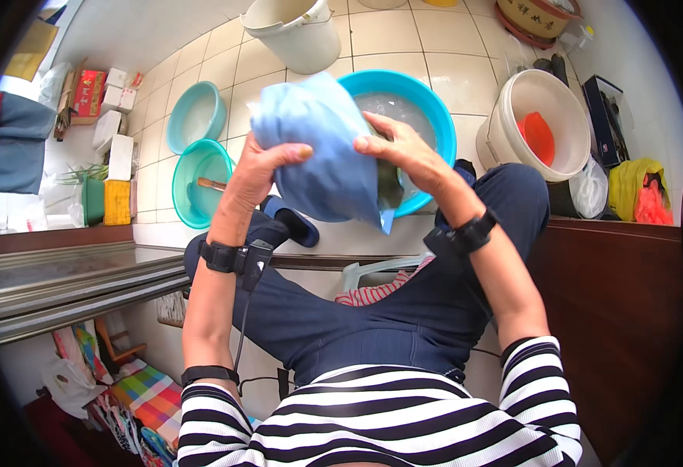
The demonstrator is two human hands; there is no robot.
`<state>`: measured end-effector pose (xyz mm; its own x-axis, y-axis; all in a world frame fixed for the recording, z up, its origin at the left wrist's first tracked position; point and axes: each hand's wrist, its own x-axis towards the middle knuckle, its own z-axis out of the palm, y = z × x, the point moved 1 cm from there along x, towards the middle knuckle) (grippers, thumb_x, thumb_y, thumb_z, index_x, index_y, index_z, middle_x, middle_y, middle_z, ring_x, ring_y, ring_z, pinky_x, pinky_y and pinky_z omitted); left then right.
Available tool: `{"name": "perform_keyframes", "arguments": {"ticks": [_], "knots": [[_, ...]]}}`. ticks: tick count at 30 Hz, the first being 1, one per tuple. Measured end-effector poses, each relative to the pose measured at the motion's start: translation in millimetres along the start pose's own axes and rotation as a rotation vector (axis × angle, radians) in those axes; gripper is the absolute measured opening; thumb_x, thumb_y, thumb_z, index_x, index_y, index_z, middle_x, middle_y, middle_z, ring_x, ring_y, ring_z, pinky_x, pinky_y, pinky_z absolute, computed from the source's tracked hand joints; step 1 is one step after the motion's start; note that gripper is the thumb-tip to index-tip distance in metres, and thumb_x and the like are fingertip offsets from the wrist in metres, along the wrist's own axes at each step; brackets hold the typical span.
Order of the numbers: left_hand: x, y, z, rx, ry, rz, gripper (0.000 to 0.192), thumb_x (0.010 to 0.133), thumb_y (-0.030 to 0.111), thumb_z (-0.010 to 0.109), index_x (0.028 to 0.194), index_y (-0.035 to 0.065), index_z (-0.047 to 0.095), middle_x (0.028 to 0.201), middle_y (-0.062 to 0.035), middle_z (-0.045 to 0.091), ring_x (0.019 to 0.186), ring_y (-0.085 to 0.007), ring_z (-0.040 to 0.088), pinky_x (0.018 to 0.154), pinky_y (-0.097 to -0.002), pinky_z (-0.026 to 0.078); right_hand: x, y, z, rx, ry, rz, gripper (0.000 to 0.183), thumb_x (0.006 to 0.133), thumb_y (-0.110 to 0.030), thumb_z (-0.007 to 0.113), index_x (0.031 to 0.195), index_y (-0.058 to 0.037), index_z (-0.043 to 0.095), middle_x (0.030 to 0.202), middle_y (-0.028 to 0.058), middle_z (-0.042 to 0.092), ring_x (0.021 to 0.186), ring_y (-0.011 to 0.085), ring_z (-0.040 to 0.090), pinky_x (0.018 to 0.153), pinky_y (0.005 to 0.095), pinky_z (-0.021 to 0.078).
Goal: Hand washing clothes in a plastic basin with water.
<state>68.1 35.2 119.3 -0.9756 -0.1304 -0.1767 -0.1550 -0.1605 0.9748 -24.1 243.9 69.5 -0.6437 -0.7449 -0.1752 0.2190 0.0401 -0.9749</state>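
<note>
A light blue bundle of cloth [321, 157], somewhat blurred, is held up between my hands. At its left side my left hand [268, 166] grips it, thumb on top and the fingers hidden behind. My right hand [397, 146] holds the bundle's right side, where something dark green [387, 178] shows beside the blue; I cannot tell what that is. Partly hidden beneath the bundle, a round blue plastic basin [446, 125] on the tiled floor holds cloudy, sudsy water.
Left of the bundle stand a pale teal basin [220, 114] and a green basin [179, 201] with a wooden-handled tool [210, 184]. A white bucket [312, 44] is ahead. To the right, a larger white bucket [496, 137] contains a red plastic item [535, 139].
</note>
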Motion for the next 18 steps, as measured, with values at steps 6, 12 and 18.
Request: {"name": "perform_keyframes", "arguments": {"ticks": [6,12,18], "knots": [[1,-3,23,0.35,-0.346,-0.165,0.039,0.072,0.003,0.074,0.108,0.0028,0.061,0.097,-0.0017,0.065,0.089,-0.0092,0.058,0.084,-0.0271,0.047,17,-26,-6,0.374,-0.25,0.007,0.07,0.073,-0.038,0.073,0.124,0.0039,0.048,0.116,0.0129,0.057,0.103,0.0207,0.056,0.091,0.0315,0.0436],[3,-14,29,0.284,-0.346,-0.234,0.047,0.067,0.005,0.077,0.11,0.0015,0.059,0.096,-0.0032,0.065,0.089,-0.01,0.058,0.082,-0.0275,0.048,30,-5,-2,0.655,0.105,0.1,0.036,0.071,0.0,0.069,0.105,0.0073,0.058,0.1,0.0147,0.063,0.089,0.0226,0.063,0.083,0.0368,0.0514],[-3,-47,0,0.079,-0.221,-0.368,0.081,0.05,0.0,0.081,0.123,-0.0013,0.048,0.112,-0.0085,0.059,0.094,-0.0143,0.058,0.086,-0.0289,0.046,46,-32,-10,0.661,0.264,0.057,0.016,0.072,0.007,0.065,0.088,0.0094,0.062,0.085,0.0149,0.065,0.076,0.0224,0.066,0.076,0.0352,0.0546]]}}
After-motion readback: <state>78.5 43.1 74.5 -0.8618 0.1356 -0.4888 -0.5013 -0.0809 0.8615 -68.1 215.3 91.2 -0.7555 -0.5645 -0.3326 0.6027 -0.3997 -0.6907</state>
